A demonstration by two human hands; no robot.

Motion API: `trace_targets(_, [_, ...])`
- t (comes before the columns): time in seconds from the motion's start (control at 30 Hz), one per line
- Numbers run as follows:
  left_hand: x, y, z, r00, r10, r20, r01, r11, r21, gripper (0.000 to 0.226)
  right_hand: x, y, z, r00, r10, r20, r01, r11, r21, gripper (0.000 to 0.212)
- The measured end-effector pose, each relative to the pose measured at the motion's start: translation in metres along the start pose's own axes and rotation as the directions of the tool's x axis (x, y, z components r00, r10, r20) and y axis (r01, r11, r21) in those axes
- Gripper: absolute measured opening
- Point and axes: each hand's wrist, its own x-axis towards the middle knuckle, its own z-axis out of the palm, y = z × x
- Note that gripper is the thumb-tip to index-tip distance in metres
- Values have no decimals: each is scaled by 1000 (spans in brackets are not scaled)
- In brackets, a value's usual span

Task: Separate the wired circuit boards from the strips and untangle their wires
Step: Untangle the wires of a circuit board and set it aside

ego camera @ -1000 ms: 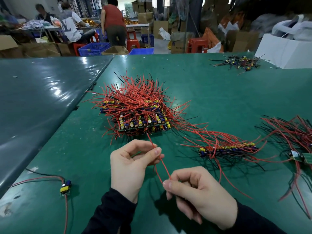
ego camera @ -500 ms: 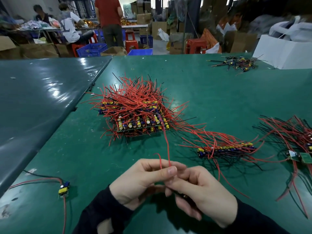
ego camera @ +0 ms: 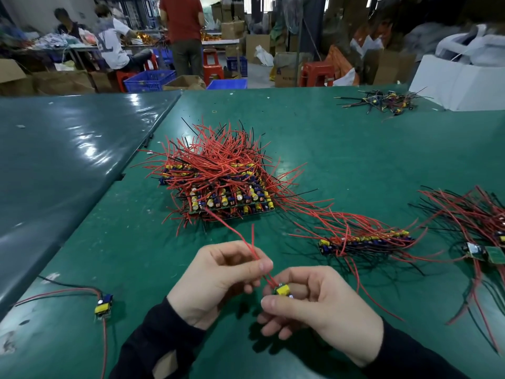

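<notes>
The right hand point(ego camera: 322, 310) holds a small circuit board point(ego camera: 282, 290) with a yellow part on it, pinched between the thumb and the curled fingers. The left hand point(ego camera: 218, 280) is just beside it, to its left, and pinches the two red wires point(ego camera: 252, 251) that come up out of this board. One of these wires runs away from the grip up to the big pile of boards point(ego camera: 226, 187); the other ends free a little above the left thumb.

The pile lies beyond both hands, on the green table point(ego camera: 341, 160). It is made of stacked strips of boards with yellow and blue parts, and many red and black wires stand out of it on all sides.

To the right of the grip and a little farther away lies a single strip of boards point(ego camera: 366, 240), with its wires spread around it. Farther right, at the edge of the view, there is another bundle of wires point(ego camera: 475, 214) with a green board in it.

To the left of the grip, well apart from it, one separated board point(ego camera: 103, 305) rests on the table with its red and black wires stretched out.

Far beyond the hands, to the right, a small heap of loose boards point(ego camera: 382, 101) lies next to a white box point(ego camera: 459, 80); what the box holds I cannot tell. Behind the table stands a blue crate point(ego camera: 150, 80), and its content is not visible either.
</notes>
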Motion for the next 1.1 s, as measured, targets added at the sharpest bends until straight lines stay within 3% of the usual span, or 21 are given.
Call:
trace_targets(0.1, [-2, 1, -3, 995, -13, 97, 2, 993, 116, 14, -1, -2, 1, 1000, 9, 25, -8, 1000, -17, 27])
trace_targets(0.27, [-1, -2, -3, 995, 48, 84, -65, 975, 212, 14, -2, -3, 0, 999, 14, 38, -12, 999, -45, 33])
trace_targets(0.5, [-2, -1, -6, 980, 52, 193, -94, 973, 212, 5, -4, -5, 0, 997, -23, 70, 25, 999, -24, 13])
trace_targets(0.57, [-1, -2, -4, 983, 82, 165, -115, 972, 204, 11, -4, -4, -1, 998, -28, 60, 30, 999, -41, 14])
trace_targets(0.7, [0, -11, 7, 992, 121, -29, -117, 987, 111, 28, -1, 1, -1, 996, -87, -25, 83, 987, -138, 5])
trace_targets(0.83, [1, -13, 14, 985, 145, -90, -136, 985, 106, 24, 1, 3, -2, 988, -136, -67, 126, 983, -135, 9])
trace_targets(0.97, [0, -8, 10, 998, -45, 46, 47, 997, -59, 20, 2, 0, 1, 996, -92, -8, 91, 994, -52, 16])
trace_targets(1.03, [-1, -6, 6, 988, -60, 139, 78, 989, -126, 17, 1, 0, 0, 997, -55, 53, 57, 998, -40, 18])
trace_targets(1.1, [-2, -6, 2, 975, -42, 218, 88, 975, -206, 32, -1, -2, 0, 994, -35, 105, 38, 999, -34, 21])
